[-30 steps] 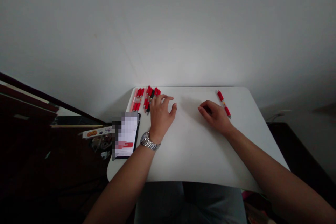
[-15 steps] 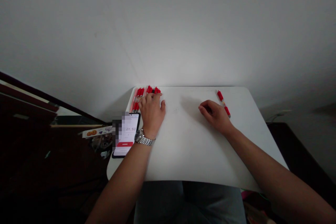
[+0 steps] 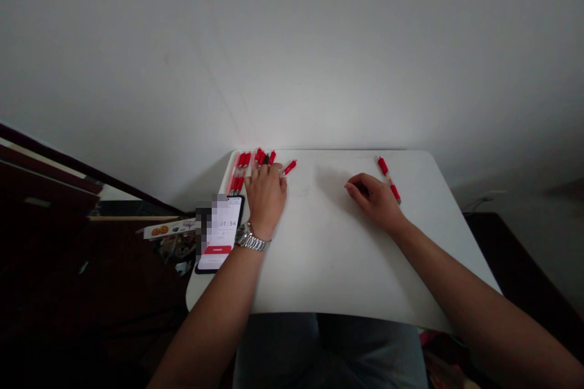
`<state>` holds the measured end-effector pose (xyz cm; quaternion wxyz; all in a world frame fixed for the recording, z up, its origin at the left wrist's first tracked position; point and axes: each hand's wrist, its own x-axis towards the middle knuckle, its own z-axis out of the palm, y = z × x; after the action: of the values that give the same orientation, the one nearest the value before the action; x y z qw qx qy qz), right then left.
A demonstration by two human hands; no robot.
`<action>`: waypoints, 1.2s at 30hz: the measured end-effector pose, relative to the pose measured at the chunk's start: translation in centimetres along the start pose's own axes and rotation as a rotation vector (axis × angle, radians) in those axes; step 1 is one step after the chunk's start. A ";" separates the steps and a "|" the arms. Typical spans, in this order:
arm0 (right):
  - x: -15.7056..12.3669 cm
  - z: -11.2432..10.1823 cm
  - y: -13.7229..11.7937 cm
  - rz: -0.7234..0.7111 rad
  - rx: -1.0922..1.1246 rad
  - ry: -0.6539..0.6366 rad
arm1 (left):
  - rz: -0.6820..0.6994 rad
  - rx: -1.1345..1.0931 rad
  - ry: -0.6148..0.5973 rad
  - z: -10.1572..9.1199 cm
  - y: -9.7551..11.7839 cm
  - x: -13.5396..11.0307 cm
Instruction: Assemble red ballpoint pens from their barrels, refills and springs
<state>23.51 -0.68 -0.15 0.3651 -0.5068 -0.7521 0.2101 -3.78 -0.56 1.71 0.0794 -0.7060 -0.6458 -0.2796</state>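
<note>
A red pen [image 3: 291,167] slants out from under the left hand [image 3: 267,197], beside its thumb.
Whether those fingers clamp it cannot be told; other pens [image 3: 247,160] lie beyond and left of them. The right hand [image 3: 375,202] curls closed, a lone pen [image 3: 384,166] just to its right.

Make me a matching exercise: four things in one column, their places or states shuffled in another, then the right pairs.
1. Left hand
2. Lone slim pen with red grips
3. Flat black-edged smartphone
4. Silver metal wristwatch

A. Circling the left wrist
B. At the white table's left side, screen lit
C. Beside the right hand
D. Partly hiding the grouped red and black pens

Pairs: 1-D, 2-C, 3-B, 4-A
</note>
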 end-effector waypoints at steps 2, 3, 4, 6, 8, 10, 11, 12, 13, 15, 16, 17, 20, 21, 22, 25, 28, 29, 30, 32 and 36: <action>0.0 0.0 0.0 -0.002 0.002 0.000 | 0.018 -0.009 0.008 0.0 0.0 0.0; 0.0 0.0 0.0 -0.004 0.003 0.000 | 0.022 -0.013 0.009 0.0 0.0 0.0; -0.1 -0.1 0.0 -0.007 0.004 0.001 | 0.023 -0.015 0.007 0.0 0.0 0.0; -0.1 -0.1 0.0 -0.010 0.004 0.001 | 0.022 -0.017 0.006 0.0 0.0 0.1; 0.0 -0.1 0.0 -0.009 -0.001 0.004 | 0.027 -0.034 0.014 0.0 0.1 0.3; 0.0 -0.1 -0.1 -0.007 -0.006 0.006 | 0.042 -0.081 0.006 0.1 0.1 0.5; 0.0 -0.1 -0.1 -0.005 -0.006 0.008 | 0.051 -0.117 -0.005 0.1 0.2 0.6; 0.0 -0.1 -0.2 -0.002 -0.002 0.012 | 0.060 -0.161 -0.019 0.2 0.2 0.6; 0.0 -0.1 -0.2 0.003 0.003 0.014 | 0.069 -0.211 -0.032 0.2 0.3 0.6; 0.1 -0.1 -0.3 0.016 0.019 0.016 | 0.083 -0.309 -0.055 0.4 0.5 0.5; 0.1 0.0 -0.3 0.022 0.028 0.016 | 0.092 -0.349 -0.072 0.4 0.7 0.5; 0.1 0.0 -0.4 0.028 0.036 0.015 | 0.105 -0.382 -0.091 0.4 0.8 0.4; 0.1 0.0 -0.5 0.030 0.053 0.016 | 0.158 -0.450 -0.159 0.4 1.5 0.1; 0.2 0.1 -0.5 0.025 0.057 0.019 | 0.180 -0.472 -0.182 0.4 1.7 0.0; 0.2 0.1 -0.5 0.015 0.058 0.025 | 0.200 -0.484 -0.200 0.4 1.9 -0.1; 0.3 0.1 -0.8 -0.025 0.072 0.051 | 0.249 -0.503 -0.232 0.3 2.4 -0.3; 0.4 0.2 -1.0 -0.032 0.097 0.042 | 0.293 -0.518 -0.245 0.3 2.7 -0.4; 0.3 0.2 -1.0 -0.031 0.099 0.026 | 0.307 -0.523 -0.246 0.3 2.8 -0.4; 0.3 0.2 -1.1 -0.034 0.095 0.010 | 0.320 -0.527 -0.246 0.3 2.9 -0.5; 0.3 0.2 -1.1 -0.053 0.067 -0.020 | 0.338 -0.530 -0.250 0.3 3.1 -0.6; 0.2 0.2 -1.0 -0.099 -0.013 -0.083 | 0.362 -0.533 -0.263 0.2 3.4 -0.7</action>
<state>22.67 -0.89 0.46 0.3404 -0.4623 -0.7920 0.2078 -0.48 -1.56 2.04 -0.1435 -0.8351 -0.4190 -0.3264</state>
